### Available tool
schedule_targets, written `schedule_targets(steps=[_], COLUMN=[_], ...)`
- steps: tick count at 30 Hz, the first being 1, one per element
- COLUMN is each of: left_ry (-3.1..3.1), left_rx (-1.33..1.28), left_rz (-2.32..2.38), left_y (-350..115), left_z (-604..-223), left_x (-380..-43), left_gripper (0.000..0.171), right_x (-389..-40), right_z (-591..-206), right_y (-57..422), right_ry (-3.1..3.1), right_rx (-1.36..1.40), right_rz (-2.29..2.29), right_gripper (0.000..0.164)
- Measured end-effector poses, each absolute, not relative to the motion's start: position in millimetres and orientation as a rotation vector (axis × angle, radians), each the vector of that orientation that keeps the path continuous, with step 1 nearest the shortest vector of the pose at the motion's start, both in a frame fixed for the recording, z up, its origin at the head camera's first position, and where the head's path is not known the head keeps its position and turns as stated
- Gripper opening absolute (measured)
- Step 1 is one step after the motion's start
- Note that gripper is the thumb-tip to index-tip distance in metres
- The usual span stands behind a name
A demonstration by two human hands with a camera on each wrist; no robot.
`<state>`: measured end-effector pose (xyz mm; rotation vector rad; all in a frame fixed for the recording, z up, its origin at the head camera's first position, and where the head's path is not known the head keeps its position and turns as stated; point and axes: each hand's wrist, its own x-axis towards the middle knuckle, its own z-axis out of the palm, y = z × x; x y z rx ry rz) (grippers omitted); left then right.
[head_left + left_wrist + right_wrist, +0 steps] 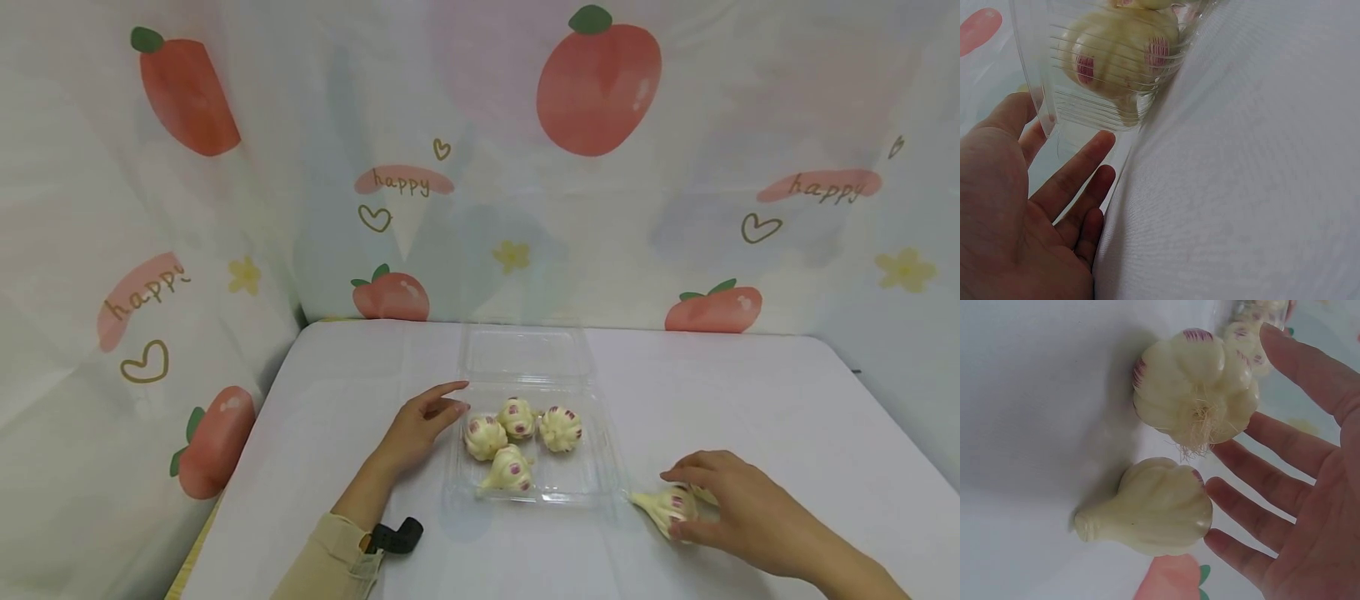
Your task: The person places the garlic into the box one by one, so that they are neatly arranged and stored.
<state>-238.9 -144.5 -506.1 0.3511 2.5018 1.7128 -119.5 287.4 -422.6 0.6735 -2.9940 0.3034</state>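
Observation:
A clear plastic clamshell box (577,485) lies with several garlic bulbs (560,429) inside. My left hand (420,429) is at the box's left side, its fingertips right at the rim; in the left wrist view the fingers (1072,172) are fairly straight beside the ribbed wall. On the right, my right hand (738,512) reaches over two more garlic bulbs on the table. The right wrist view shows one garlic bulb (1194,387) with its root end toward the palm, between spread thumb and fingers. The other garlic bulb (1154,509) lies beside it at the lower fingertips.
The box's clear lid (525,354) is folded back flat behind it. A white cloth covers the table (360,367). Fruit-print curtains (480,100) hang along the back and sides. A black wrist strap mount (397,536) sits on my left wrist.

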Motion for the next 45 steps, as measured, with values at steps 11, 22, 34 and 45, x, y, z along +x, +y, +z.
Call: schedule_targets(steps=[11, 22, 34, 45], left_ry=[2.506, 2.500, 2.493, 2.504], left_rx=[0.353, 0.367, 0.361, 0.358], left_rz=[1.714, 1.725, 1.729, 1.728], left_y=[-144, -144, -144, -144], left_z=[-507, -507, -506, -506], left_x=[-240, -240, -239, -239], left_gripper=[0.044, 0.046, 0.045, 0.042], right_x=[-118, -118, -117, -116], right_z=[-428, -434, -427, -419], right_y=[286, 285, 282, 282], right_ry=[-2.953, -2.922, -2.988, -2.921], right_rx=[0.730, 0.720, 0.707, 0.772], right_rz=[0.260, 0.221, 0.205, 0.195], right_gripper=[0.057, 0.050, 0.050, 0.049])
